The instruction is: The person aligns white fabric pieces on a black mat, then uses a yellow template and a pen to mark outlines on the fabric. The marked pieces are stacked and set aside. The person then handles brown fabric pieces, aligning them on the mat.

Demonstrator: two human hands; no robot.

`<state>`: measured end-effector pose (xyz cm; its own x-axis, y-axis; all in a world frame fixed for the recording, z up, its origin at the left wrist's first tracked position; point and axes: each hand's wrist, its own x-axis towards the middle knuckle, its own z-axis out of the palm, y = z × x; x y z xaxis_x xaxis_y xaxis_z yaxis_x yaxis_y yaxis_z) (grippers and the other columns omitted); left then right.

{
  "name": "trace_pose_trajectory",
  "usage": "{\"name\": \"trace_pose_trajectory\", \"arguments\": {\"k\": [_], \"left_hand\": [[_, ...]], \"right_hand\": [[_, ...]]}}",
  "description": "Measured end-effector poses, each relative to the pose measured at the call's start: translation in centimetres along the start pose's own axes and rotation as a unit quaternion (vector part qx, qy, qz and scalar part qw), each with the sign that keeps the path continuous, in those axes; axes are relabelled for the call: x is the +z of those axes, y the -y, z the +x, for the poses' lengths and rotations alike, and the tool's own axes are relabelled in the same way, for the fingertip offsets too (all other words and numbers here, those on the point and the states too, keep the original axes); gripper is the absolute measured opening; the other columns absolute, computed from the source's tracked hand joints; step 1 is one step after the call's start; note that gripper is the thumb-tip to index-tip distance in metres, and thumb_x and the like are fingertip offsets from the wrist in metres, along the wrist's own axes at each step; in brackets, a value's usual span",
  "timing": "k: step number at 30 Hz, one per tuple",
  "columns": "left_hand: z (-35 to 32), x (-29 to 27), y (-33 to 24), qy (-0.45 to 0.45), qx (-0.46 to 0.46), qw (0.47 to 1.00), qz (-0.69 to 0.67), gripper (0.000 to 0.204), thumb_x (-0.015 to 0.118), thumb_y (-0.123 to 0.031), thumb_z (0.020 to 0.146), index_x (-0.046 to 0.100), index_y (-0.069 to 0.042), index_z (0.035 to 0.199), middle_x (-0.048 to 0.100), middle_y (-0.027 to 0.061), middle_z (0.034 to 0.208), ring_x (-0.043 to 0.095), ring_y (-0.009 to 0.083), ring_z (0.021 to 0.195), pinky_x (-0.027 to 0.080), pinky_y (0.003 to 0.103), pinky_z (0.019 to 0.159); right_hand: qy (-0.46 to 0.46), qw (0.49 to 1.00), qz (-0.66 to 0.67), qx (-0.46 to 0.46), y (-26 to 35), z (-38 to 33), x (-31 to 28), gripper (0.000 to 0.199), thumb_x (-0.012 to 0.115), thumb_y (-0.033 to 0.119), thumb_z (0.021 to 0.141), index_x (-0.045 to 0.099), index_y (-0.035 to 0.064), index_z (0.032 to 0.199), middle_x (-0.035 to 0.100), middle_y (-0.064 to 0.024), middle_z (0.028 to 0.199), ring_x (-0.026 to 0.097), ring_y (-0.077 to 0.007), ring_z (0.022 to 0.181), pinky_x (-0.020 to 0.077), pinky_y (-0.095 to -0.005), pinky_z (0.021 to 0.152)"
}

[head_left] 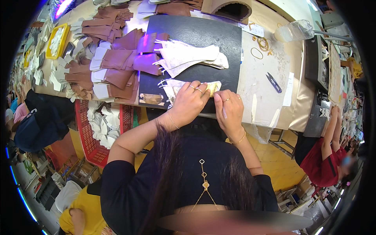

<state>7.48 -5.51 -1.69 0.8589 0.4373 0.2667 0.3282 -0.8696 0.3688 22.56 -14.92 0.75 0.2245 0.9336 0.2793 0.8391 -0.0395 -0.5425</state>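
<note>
A pale cut piece of material (177, 85) lies on the near edge of a black work mat (211, 37). My left hand (189, 102) presses down on it, fingers bent, rings showing. My right hand (229, 109) sits just to the right, fingers curled on the piece's right end, where a small yellowish strip (213, 87) shows between the two hands. What the right fingers pinch is partly hidden. A stack of similar pale pieces (188, 58) rests further back on the mat.
Brown and white cut pieces (111, 66) are piled left of the mat. Blue-handled snips (274, 82), rubber bands (258, 51) and a plastic bottle (293, 31) lie to the right. A red basket (88, 137) stands under the table. Other people work at both sides.
</note>
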Motion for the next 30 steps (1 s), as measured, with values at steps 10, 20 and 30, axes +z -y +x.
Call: {"name": "trace_pose_trajectory", "arguments": {"k": [10,20,30], "left_hand": [[-0.1,0.1,0.0,0.004,-0.006,1.0,-0.006,0.029,0.07,-0.016,0.081,0.072,-0.002,0.106,0.067,0.0108,0.118,0.06,0.027,0.109,0.048,0.04,0.091],[0.3,-1.2,0.8,-0.003,-0.054,0.993,-0.102,0.026,0.075,-0.015,0.082,0.072,-0.006,0.106,0.066,0.0115,0.113,0.062,0.0285,0.104,0.05,0.042,0.088],[0.1,-7.6,3.6,-0.013,-0.291,0.913,-0.286,0.036,0.077,-0.019,0.086,0.069,-0.008,0.12,0.061,0.0149,0.114,0.062,0.0335,0.106,0.05,0.04,0.093]], "right_hand": [[0.029,0.999,-0.025,-0.01,0.3,0.1,0.1,0.017,0.066,0.021,0.095,0.061,0.0077,0.085,0.059,-0.0084,0.078,0.057,-0.0287,0.07,0.0424,-0.0405,0.07],[0.006,0.999,0.04,-0.022,-0.2,0.1,-1.6,0.01,0.065,0.009,0.095,0.067,0.0035,0.103,0.07,-0.0121,0.1,0.065,-0.0283,0.085,0.0442,-0.0367,0.075],[0.054,0.991,-0.115,-0.03,-2.4,0.1,1.5,0.035,0.074,0.021,0.087,0.07,0.018,0.121,0.064,-0.0061,0.124,0.054,-0.025,0.124,0.0317,-0.0485,0.106]]}}
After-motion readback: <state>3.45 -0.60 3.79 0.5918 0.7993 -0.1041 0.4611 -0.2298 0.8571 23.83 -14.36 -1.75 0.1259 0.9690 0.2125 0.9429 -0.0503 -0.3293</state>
